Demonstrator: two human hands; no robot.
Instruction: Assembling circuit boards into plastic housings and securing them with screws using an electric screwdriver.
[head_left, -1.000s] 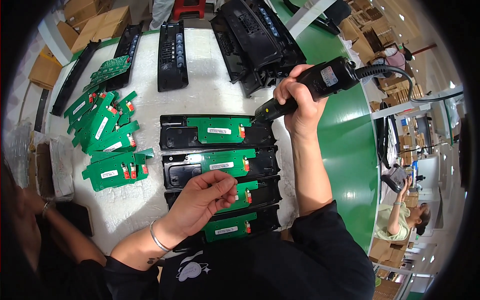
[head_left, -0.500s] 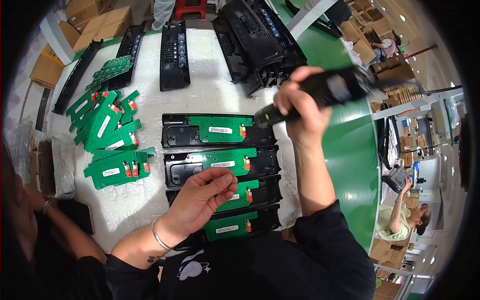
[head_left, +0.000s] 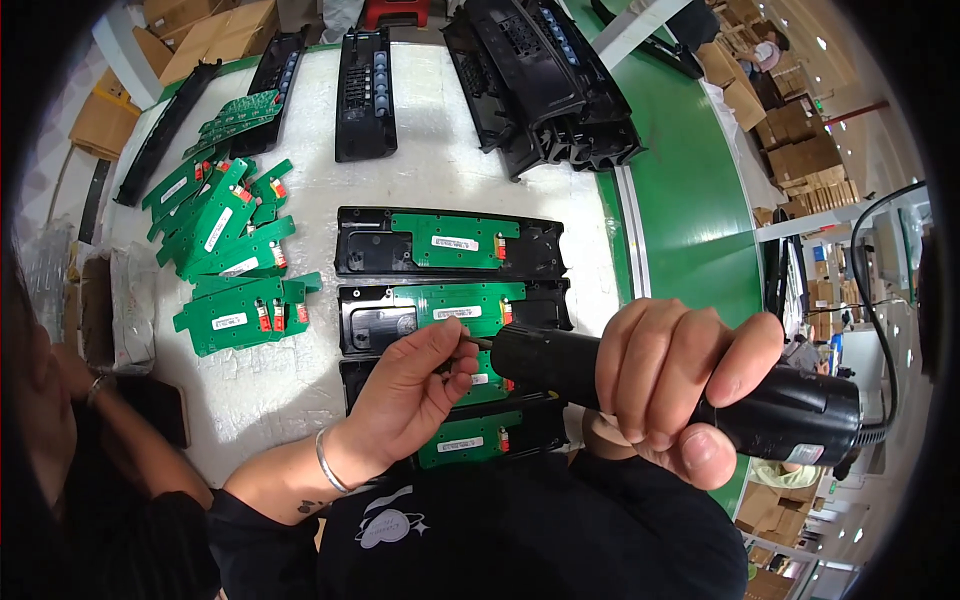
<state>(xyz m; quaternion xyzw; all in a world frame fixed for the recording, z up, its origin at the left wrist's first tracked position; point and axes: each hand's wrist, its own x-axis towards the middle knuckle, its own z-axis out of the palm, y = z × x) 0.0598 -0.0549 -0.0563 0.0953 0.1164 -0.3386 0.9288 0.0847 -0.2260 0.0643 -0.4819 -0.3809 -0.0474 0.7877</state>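
Note:
My right hand [head_left: 680, 375] is wrapped round a black corded electric screwdriver [head_left: 545, 362], held nearly level with its bit toward the left. My left hand [head_left: 400, 395] is closed in a pinch right at the bit's end; whatever lies between thumb and fingers is hidden. Below the hands, black plastic housings lie in a column on the white work surface, each with a green circuit board. The farthest housing [head_left: 365, 245] and its board [head_left: 420, 230] show fully, while my hands and the tool cover parts of the nearer ones.
A heap of loose green circuit boards [head_left: 215, 322] lies to the left. Long black housings [head_left: 366, 130] and a stack of black casings [head_left: 545, 90] stand at the back. The tool's cord [head_left: 862, 270] curves up at the right. Another person's forearm [head_left: 140, 445] is at the lower left.
My right hand has brought the screwdriver down from above the far right, turning its bit toward my left hand. The left fingers stay pinched and now meet the bit.

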